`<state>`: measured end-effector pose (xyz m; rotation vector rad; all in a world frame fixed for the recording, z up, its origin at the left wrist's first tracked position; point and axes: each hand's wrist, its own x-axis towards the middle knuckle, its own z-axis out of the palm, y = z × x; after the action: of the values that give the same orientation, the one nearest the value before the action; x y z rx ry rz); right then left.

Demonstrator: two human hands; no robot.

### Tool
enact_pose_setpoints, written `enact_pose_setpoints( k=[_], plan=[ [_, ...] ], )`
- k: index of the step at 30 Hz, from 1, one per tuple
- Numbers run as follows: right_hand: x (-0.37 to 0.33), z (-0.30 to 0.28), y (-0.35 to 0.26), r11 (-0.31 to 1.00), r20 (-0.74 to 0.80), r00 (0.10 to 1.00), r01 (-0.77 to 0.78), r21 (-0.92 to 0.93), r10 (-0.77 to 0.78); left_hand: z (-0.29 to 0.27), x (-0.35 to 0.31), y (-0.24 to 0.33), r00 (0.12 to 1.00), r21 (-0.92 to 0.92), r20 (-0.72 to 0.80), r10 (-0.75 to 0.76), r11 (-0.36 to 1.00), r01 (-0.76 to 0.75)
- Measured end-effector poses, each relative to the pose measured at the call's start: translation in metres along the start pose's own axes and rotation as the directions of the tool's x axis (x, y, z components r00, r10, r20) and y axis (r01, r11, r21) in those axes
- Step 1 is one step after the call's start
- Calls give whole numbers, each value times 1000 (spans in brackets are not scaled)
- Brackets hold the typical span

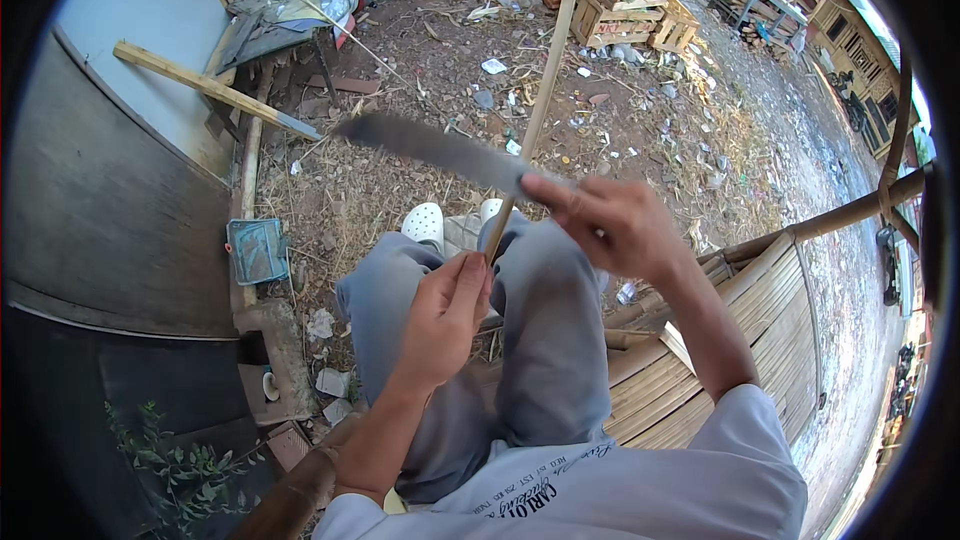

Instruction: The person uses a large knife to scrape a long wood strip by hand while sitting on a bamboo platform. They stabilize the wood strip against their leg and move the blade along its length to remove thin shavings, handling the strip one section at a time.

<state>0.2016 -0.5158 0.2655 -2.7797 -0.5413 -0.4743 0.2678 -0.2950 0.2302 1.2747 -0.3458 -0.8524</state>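
A: What is the left hand doing?
B: The left hand [442, 318] pinches the long pale strip [548, 80] between thumb and fingers, at its near end, near the knees [530, 255]. The strip extends toward the far side.
A: And the right hand?
B: The right hand [622, 227] is closed around the handle of a large knife [425, 146]. The blade points left and crosses the strip; whether they touch, I cannot tell.
A: What is farther away?
B: Wooden crates [640, 0], on the far right.
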Motion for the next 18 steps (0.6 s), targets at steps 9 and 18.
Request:
enact_pose_setpoints(
  k=[9,18],
  plan=[
    [2,0,2,994,14,995,96,-57,-96,-4,-7,-12,998,45,41,53,997,-55],
    [-8,2,-7,980,190,965,191,-49,-179,-7,-6,-17,991,1,-77,-107,994,107]
  ],
)
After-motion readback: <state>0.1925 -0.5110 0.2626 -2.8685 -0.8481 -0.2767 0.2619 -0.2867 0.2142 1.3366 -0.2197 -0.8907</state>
